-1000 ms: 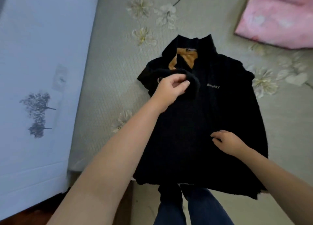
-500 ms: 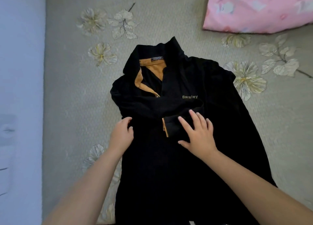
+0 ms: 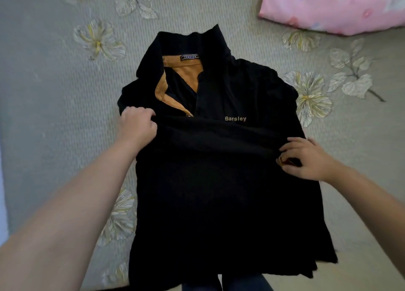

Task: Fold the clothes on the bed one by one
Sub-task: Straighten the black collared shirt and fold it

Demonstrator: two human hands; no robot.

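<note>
A black polo shirt point(image 3: 219, 192) with a mustard collar lining and gold "Barsley" lettering lies face up on the bed, collar away from me. One sleeve lies folded across the chest from left to right. My left hand point(image 3: 137, 127) grips the shirt's left edge at the shoulder fold. My right hand point(image 3: 306, 158) pinches the sleeve cuff with its mustard trim at the shirt's right side.
The bed has a grey-green cover with pale flower prints point(image 3: 65, 115). A pink pillow point(image 3: 335, 6) lies at the far right. A pale wall strip point(image 3: 1, 203) shows at the left edge. My legs in blue jeans point(image 3: 230, 284) show below the hem.
The sleeve has been drawn across the chest to the right. My right hand moved from the middle to the right side with the cuff. My left hand shifted up to the left shoulder.
</note>
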